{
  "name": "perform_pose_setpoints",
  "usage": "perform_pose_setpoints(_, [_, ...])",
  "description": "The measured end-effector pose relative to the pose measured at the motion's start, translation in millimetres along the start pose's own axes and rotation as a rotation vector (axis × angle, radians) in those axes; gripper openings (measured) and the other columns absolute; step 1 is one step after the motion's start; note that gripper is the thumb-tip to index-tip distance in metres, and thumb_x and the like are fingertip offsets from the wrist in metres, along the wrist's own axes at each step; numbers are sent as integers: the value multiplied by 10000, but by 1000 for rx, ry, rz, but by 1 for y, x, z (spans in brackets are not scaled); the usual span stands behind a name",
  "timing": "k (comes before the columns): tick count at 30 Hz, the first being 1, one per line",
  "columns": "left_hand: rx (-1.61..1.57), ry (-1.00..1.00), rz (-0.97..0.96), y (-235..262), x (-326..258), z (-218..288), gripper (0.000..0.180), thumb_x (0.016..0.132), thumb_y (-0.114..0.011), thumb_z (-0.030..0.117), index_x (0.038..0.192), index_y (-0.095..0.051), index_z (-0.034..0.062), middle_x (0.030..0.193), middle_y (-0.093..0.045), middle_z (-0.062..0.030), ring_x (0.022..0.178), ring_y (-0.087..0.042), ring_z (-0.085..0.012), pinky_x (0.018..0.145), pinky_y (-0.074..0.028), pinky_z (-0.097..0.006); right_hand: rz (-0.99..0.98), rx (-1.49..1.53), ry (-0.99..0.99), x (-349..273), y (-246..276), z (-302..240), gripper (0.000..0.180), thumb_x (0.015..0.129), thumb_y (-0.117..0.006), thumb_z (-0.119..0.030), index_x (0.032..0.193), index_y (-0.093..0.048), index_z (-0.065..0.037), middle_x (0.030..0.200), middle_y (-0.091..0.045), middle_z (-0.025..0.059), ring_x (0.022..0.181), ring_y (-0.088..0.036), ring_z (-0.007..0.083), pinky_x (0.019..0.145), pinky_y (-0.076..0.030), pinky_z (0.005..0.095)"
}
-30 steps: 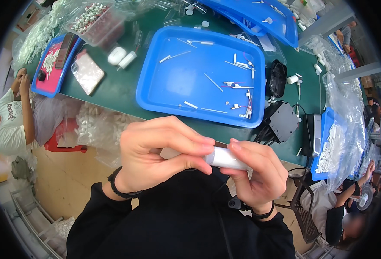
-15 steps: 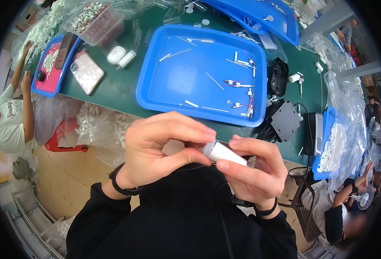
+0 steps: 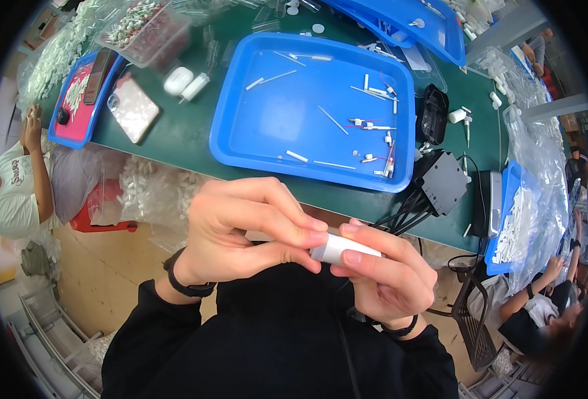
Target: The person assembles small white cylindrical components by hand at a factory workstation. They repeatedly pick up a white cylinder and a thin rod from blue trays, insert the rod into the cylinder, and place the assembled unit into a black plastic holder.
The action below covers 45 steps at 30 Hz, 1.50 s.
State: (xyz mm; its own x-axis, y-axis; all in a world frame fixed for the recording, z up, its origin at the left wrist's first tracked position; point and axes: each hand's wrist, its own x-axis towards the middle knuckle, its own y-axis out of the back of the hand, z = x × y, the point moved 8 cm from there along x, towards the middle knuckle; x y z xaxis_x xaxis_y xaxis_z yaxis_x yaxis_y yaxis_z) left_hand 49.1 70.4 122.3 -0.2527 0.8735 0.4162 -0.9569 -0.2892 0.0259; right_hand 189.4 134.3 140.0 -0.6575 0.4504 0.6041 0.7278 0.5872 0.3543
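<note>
Both of my hands meet over my lap, in front of the green table [image 3: 187,136]. My left hand [image 3: 244,229] curls around one end of a small white cylinder [image 3: 339,247], thumb and fingertips pinching it. My right hand [image 3: 384,276] grips the other end of the same white cylinder from below and behind. Most of the cylinder is hidden by my fingers. Beyond my hands lies a large blue tray [image 3: 240,126] with several thin white rods and small parts scattered in it.
Black boxes with cables [image 3: 440,179] sit at the table edge to the right. A phone [image 3: 133,110], a white case [image 3: 177,80] and a smaller blue tray [image 3: 61,130] lie at the left. Bags of white parts [image 3: 151,193] hang below the table. Other people sit at the left and lower right.
My hands have shifted slightly lower and to the right, still joined on the white cylinder; my left fingers have closed further over its end.
</note>
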Motion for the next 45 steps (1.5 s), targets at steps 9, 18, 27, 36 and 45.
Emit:
perform_pose_setpoints(9, [19,83,124,2,-1,-8,270,601,-777,-69,851,-683,-28,842,-655,-158,736,-649,-202,632,-522,-259,-25,55,22,7,-2,12,262,675,-705,52,916,-679,-44,971,-649,164,869,-657,265,813,-550,377])
perform_pose_setpoints(18, [1,160,-21,2,1,-5,318,573,-816,-13,860,-681,-35,831,-662,-149,725,-645,-181,625,-497,-252,-168,-109,197,4,0,-8,256,713,-690,-35,968,-683,-65,1037,-629,168,905,-648,273,826,-533,415])
perform_pose_setpoints(27, [236,18,-22,-5,-1,9,274,602,-801,5,852,-691,-17,775,-662,-121,662,-644,-173,538,-476,-231,-216,-55,193,1,-1,-3,227,705,-704,-50,931,-684,-59,1046,-628,160,925,-646,253,842,-531,392])
perform_pose_setpoints(36, [276,30,29,-5,10,6,475,611,-798,18,1048,-622,-44,879,-655,-140,807,-652,-191,658,-519,-256,-37,-140,-134,12,-10,26,394,736,-624,79,1116,-567,-5,970,-623,160,832,-637,275,731,-522,317])
perform_pose_setpoints(45, [19,278,106,6,1,-25,468,763,-712,100,1157,-535,-82,1002,-629,-169,961,-618,-245,843,-495,-337,-102,1291,-909,-17,-46,74,439,943,-325,-438,763,-457,-60,599,-411,27,526,-417,129,529,-436,274])
